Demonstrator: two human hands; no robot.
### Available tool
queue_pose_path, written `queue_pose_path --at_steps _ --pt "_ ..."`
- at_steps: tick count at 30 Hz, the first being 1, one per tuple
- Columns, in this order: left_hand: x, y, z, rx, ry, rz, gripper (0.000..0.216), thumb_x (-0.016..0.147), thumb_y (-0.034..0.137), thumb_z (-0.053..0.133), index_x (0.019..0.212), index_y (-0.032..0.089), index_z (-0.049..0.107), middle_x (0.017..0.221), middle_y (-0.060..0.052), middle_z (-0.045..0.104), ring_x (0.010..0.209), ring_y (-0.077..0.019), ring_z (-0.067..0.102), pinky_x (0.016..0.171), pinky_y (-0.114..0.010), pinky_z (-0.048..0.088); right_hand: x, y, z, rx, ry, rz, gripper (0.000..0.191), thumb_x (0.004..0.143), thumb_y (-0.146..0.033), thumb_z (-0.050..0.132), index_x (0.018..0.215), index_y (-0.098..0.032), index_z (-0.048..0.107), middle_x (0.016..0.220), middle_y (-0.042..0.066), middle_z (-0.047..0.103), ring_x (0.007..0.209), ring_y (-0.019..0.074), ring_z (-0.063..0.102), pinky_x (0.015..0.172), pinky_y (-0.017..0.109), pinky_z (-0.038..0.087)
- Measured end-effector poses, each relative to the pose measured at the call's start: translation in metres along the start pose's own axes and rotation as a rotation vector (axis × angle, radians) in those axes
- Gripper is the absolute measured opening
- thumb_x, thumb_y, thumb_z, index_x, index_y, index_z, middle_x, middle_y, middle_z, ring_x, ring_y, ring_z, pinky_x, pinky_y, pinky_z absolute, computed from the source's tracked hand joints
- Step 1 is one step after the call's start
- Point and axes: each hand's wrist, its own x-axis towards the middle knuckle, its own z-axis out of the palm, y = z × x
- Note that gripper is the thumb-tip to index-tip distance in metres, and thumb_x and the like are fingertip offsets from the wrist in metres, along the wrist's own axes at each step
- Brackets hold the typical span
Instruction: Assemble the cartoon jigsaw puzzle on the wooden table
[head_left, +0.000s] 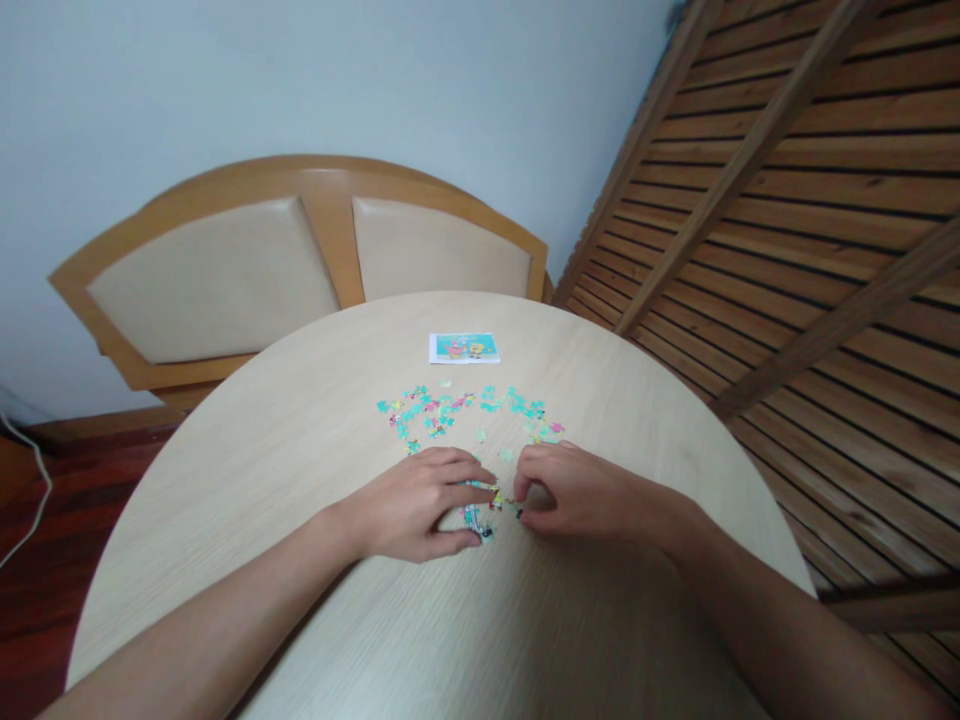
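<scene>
Both my hands rest on a round pale wooden table [300, 450]. My left hand [416, 505] curls over a small joined cluster of puzzle pieces [478, 517], fingers and thumb closed around it. My right hand [581, 493] is beside it, fingertips pinched on a tiny puzzle piece [517, 510] at the cluster's right edge. Several loose turquoise, pink and yellow puzzle pieces [465, 408] lie scattered just beyond my hands. A small picture card [463, 347] with a cartoon print lies farther away.
A wooden bench [300, 250] with two beige padded back panels stands behind the table against a pale wall. A slatted wooden frame [787, 200] leans at the right. A white cable [30, 480] runs over the dark red floor at the left.
</scene>
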Motion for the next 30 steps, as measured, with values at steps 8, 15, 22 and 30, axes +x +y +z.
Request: queue_pose_path --at_steps 8,15,22,30 --pt "0.0 -0.001 0.002 -0.012 0.022 -0.024 0.041 0.097 0.044 0.062 0.131 0.021 0.061 0.128 -0.011 0.066 0.118 -0.0271 0.062 0.106 -0.045 0.048 0.001 0.001 0.002 0.003 0.029 -0.015 0.014 0.077 -0.02 0.068 0.09 -0.019 0.069 0.095 0.004 0.07 0.091 0.0208 0.063 0.083 0.033 0.045" --pt "-0.002 -0.002 0.002 -0.003 0.042 -0.052 0.047 0.094 0.048 0.064 0.132 0.021 0.061 0.129 -0.012 0.065 0.12 -0.0287 0.06 0.105 -0.046 0.048 0.002 -0.001 0.004 -0.01 0.052 -0.019 0.02 0.077 -0.025 0.07 0.096 -0.019 0.068 0.099 0.005 0.07 0.092 0.0218 0.062 0.082 0.035 0.044" --pt "-0.001 -0.001 0.002 0.055 0.024 -0.11 0.052 0.091 0.052 0.067 0.13 0.019 0.061 0.131 -0.013 0.063 0.121 -0.0319 0.058 0.106 -0.05 0.046 0.003 -0.005 0.005 0.016 0.034 0.012 0.018 0.077 -0.021 0.07 0.095 -0.018 0.07 0.097 0.005 0.072 0.091 0.022 0.065 0.084 0.034 0.045" --pt "0.0 0.001 0.004 0.046 0.049 -0.126 0.043 0.095 0.045 0.062 0.129 0.019 0.06 0.131 -0.014 0.062 0.122 -0.0308 0.058 0.106 -0.049 0.047 0.007 -0.01 0.009 0.014 0.031 -0.056 0.016 0.074 -0.024 0.076 0.089 -0.019 0.072 0.09 0.002 0.073 0.089 0.0214 0.067 0.089 0.036 0.043"
